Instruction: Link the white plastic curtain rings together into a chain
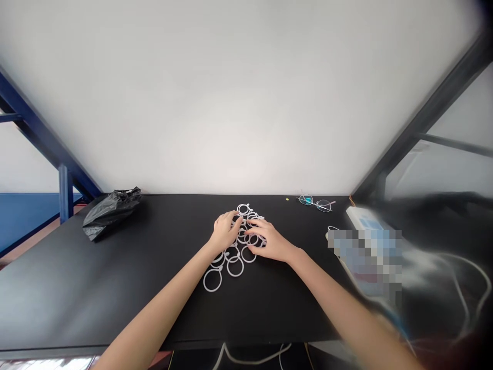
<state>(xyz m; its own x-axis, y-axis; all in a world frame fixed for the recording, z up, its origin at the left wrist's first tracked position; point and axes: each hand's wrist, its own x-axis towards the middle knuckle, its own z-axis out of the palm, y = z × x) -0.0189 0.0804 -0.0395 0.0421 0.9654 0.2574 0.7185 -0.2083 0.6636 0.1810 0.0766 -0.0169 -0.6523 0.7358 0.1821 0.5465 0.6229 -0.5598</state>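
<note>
A loose pile of white plastic rings [234, 276], several with small eyelets like curtain rings, lies on the black table in front of me. My left hand [225, 230] rests at the pile's left side, its thumb and forefinger apart and touching rings. From the right, my right hand [269, 241] reaches over the pile with its fingers spread across some rings. Neither hand visibly grips a ring. One ring [212, 291] lies at the near left end of the group. Both hands partly cover the rings beneath them.
The black table [146, 288] runs up to a pale wall [246, 103]. A crumpled black plastic bag [112, 211] lies at the back left. Eyeglasses [316, 204] sit at the back right, near a small yellow bit [287, 199]. A white box [364, 218], partly pixelated, and cables [458, 272] are at right.
</note>
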